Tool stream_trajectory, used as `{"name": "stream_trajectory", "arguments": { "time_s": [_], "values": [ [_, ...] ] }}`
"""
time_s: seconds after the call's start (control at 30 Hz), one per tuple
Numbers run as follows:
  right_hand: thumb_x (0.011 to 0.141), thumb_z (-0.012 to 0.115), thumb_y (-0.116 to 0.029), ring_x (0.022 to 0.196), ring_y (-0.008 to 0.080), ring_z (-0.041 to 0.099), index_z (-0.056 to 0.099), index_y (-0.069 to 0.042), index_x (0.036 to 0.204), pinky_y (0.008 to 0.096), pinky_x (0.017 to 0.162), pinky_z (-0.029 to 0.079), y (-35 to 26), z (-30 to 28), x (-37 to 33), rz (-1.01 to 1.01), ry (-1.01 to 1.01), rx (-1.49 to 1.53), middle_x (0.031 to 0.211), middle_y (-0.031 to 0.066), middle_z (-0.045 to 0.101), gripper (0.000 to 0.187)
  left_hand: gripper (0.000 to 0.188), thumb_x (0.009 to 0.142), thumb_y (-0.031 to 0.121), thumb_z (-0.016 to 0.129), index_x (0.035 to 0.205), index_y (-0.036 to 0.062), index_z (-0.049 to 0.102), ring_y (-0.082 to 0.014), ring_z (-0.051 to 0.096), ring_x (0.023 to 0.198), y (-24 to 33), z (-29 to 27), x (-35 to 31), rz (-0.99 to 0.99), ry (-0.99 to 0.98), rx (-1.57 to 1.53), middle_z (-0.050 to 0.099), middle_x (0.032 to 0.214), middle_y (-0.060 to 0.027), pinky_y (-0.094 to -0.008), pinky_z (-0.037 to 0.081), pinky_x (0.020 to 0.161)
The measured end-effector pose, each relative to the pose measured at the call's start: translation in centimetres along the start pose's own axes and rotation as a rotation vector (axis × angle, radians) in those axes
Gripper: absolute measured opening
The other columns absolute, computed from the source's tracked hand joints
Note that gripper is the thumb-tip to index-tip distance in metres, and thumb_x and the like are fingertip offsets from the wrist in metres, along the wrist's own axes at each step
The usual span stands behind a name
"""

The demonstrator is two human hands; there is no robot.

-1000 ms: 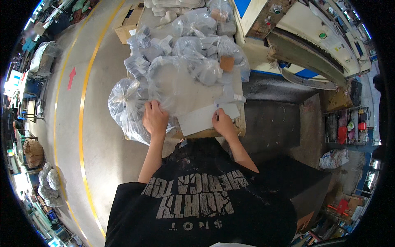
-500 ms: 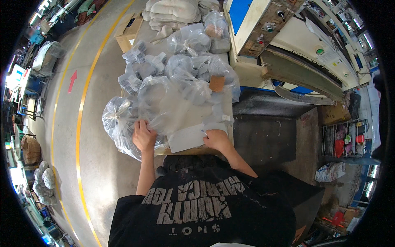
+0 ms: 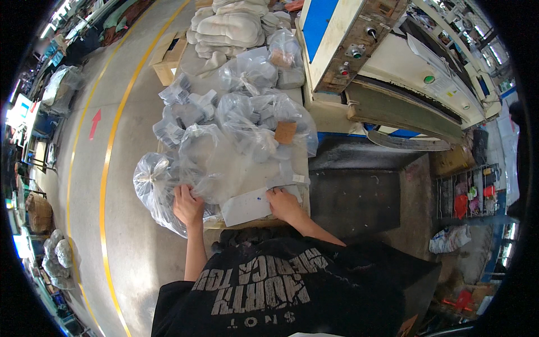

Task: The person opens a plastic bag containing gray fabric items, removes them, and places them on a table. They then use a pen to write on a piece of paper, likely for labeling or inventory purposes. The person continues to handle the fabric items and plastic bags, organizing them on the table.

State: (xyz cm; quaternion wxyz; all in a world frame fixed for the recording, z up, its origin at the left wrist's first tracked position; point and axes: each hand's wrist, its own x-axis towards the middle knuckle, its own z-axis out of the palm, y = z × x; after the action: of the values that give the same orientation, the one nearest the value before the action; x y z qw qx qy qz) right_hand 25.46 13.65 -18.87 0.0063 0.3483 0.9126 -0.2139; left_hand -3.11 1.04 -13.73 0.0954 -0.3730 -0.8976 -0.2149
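Note:
A white sheet lies at the near edge of the table. My right hand rests on its right part, fingers curled in a pinch around a slim pen-like stick that is mostly hidden. A small blue spot shows on the sheet just left of those fingertips; whether it is a tip or a mark I cannot tell. My left hand grips a clear plastic bag tied in a knot, at the table's near left corner. Beyond it, an open-looking clear bag lies slack on the table.
Several clear bags of grey pieces fill the table's middle, with a brown card on one. Cream padded pieces are stacked at the far end beside a cardboard box. A machine with knobs stands at the right.
The whole view has shifted slightly, so the table sits lower and farther left. My right hand stays on the sheet, and a blue spot now shows left of its fingers. My left hand keeps its place.

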Motion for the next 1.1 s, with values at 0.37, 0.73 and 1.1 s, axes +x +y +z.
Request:
{"name": "stream_trajectory", "arguments": {
  "time_s": [0.37, 0.73, 1.1],
  "values": [
    [0.095, 0.067, -0.034, 0.099, 0.0423, 0.071, 0.067, -0.002, 0.111, 0.0539, 0.082, 0.059, -1.5, -2.9, 1.4, 0.073, -0.22, 0.036, 0.107, 0.022, 0.071, 0.036, 0.023, 0.072, 0.007, 0.062, 0.094, 0.0124, 0.065, -0.0387, 0.067, 0.085, 0.1, 0.3, 0.2, -0.02, 0.011, 0.002, 0.064, 0.098, -0.0107, -0.0489, 0.054, 0.072],
    [0.101, 0.06, -0.034, 0.098, 0.0449, 0.07, 0.064, -0.004, 0.109, 0.0555, 0.086, 0.056, -0.7, -4.9, 2.2, -0.063, -0.24, 0.204, 0.105, 0.0221, 0.07, 0.031, 0.023, 0.08, 0.009, 0.064, 0.102, 0.0136, 0.069, -0.0382, 0.07, 0.092, 0.5, -0.5, 0.3, -0.099, -0.142, -0.09, 0.068, 0.109, -0.009, -0.0502, 0.055, 0.075],
    [0.099, 0.064, -0.028, 0.101, 0.0461, 0.067, 0.063, -0.004, 0.11, 0.053, 0.086, 0.054, 0.1, -3.9, 2.3, -0.154, -0.29, 0.325, 0.109, 0.0225, 0.07, 0.026, 0.054, 0.084, 0.006, 0.061, 0.136, 0.0224, 0.063, -0.0362, 0.068, 0.114, 5.5, -6.5, -1.5, -0.006, -0.334, -0.4, 0.06, 0.145, -0.0079, -0.0475, 0.059, 0.088]
  ]
}}
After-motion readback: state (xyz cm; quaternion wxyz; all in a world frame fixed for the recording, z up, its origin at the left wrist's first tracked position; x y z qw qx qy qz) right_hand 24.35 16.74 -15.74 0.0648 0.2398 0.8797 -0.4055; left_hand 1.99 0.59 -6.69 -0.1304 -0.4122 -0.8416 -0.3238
